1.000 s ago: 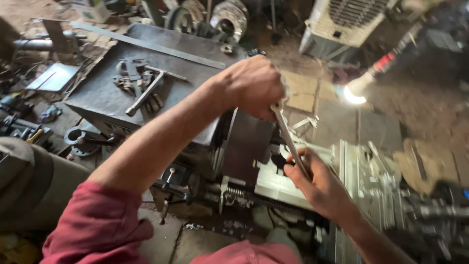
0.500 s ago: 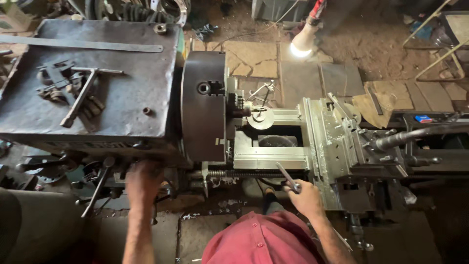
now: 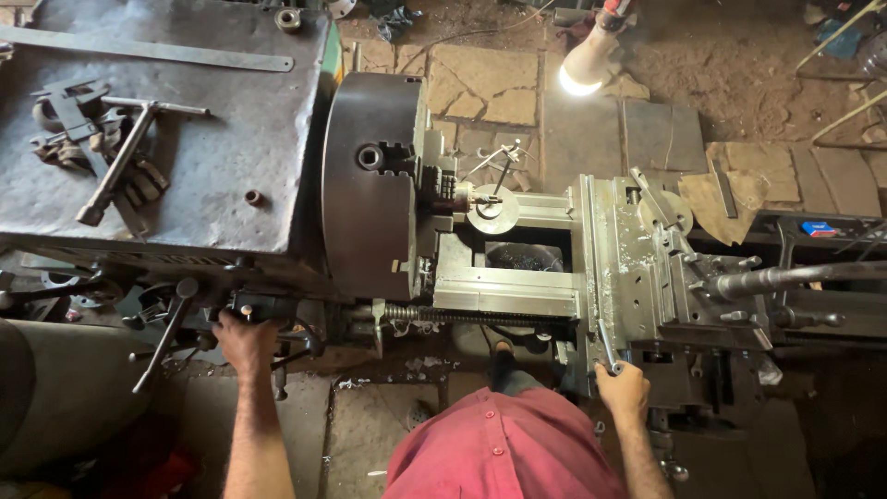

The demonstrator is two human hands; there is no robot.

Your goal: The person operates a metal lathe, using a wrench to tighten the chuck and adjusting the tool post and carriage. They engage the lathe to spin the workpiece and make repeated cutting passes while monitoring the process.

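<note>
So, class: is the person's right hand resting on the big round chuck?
No. The right hand grips a metal handle at the carriage, well apart from the chuck.

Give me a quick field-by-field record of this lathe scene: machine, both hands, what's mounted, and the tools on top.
Machine: grey metal lathe
Left hand: on the dark control levers at the front of the headstock
Right hand: gripping a silver metal handle at the carriage
Mounted: round dark steel chuck, small workpiece beside it
Headstock top: T-shaped metal chuck key, long flat steel bar
Light: lit white lamp

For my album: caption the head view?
Left hand on grey metal lathe's controls, right hand gripping its steel lever.
</note>
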